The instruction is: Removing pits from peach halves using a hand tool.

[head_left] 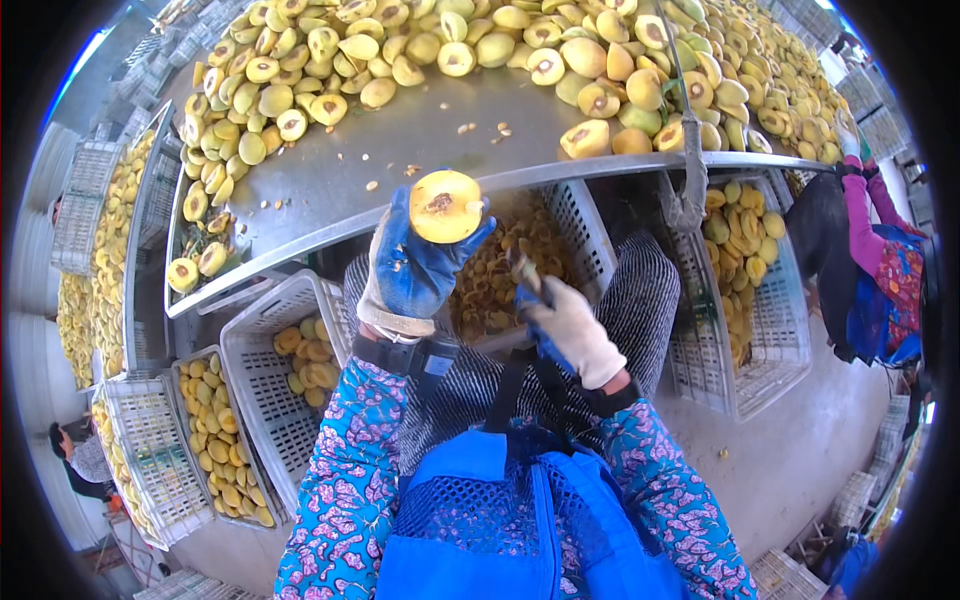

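My left hand [415, 262], in a blue-coated glove, holds up a yellow peach half [446, 207] by its edge. The cut face is turned up, with a brown, rough hollow in the middle. Lower and to the right, my right hand [573, 330], in a white and blue glove, is closed round a small hand tool [524, 270]. Its tip is blurred and stands apart from the peach half, so its exact kind cannot be told. Below both hands, between my knees, a crate [586, 235] holds brownish scraps, probably stones and trimmings.
A metal table [400, 135] ahead carries a large heap of peach halves [330, 60]. Crates of peach pieces stand left [262, 330] and right [775, 335] of my legs. An upright metal rod [690, 150] rises at the table's edge. Another person [880, 260] works at the far right.
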Demonstrator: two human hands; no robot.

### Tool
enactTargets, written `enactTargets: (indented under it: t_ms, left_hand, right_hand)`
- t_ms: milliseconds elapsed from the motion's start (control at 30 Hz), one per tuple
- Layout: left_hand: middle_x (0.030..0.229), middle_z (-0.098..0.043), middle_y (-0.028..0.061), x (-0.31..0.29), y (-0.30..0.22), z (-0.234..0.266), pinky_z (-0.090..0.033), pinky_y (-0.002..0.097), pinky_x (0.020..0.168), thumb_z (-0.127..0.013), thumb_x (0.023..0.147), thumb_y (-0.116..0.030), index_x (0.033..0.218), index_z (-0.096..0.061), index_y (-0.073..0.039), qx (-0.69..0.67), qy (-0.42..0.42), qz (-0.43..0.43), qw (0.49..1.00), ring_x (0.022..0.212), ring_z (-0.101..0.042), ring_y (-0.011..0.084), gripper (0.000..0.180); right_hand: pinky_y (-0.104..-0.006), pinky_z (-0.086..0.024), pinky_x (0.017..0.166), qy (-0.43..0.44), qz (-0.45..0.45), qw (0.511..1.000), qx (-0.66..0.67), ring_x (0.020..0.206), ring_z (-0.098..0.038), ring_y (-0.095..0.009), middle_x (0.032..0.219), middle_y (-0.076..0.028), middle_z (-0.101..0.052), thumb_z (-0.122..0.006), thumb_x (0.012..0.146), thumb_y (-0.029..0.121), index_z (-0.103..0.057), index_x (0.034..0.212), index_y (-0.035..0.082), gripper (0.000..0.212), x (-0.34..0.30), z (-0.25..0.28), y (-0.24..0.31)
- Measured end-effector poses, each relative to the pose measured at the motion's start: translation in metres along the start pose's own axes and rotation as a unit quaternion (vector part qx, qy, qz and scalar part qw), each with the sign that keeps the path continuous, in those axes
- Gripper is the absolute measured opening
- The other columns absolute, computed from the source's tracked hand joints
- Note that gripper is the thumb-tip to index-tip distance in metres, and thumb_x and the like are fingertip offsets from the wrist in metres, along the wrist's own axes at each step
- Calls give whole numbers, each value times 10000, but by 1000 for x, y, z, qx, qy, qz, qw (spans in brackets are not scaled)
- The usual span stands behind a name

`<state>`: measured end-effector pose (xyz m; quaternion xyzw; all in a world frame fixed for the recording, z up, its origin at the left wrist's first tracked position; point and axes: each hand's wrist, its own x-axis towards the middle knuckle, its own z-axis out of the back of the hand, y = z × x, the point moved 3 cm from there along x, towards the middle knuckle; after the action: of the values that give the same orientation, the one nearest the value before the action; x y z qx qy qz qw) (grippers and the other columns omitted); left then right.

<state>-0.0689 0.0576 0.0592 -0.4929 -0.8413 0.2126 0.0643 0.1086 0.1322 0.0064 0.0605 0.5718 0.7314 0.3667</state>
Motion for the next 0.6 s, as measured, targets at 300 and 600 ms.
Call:
enactTargets:
  t_ms: [300, 600]
  left_hand:
    - [1084, -597, 132, -14, 23, 12, -543, 360, 789, -445, 957, -412, 1173, -501, -8, 175, -70, 29, 982, 933, -620, 239, 462]
    - [1132, -576, 144, -28, 40, 29, -492, 337, 899, -402, 975, -400, 1239, -467, 19, 55, -51, 15, 997, 1049, -570, 234, 499]
  right_hand:
    - [-267, -425, 459, -65, 25, 985, 156, 523, -503, -88, 662, -39, -547, -628, 866, 244, -535, 997, 7, 286, -17, 0, 74]
    - [-221, -348, 390, 55, -114, 899, 420, 437, -428, -84, 636, -25, -514, -557, 915, 236, -508, 942, 54, 190, -21, -33, 46]
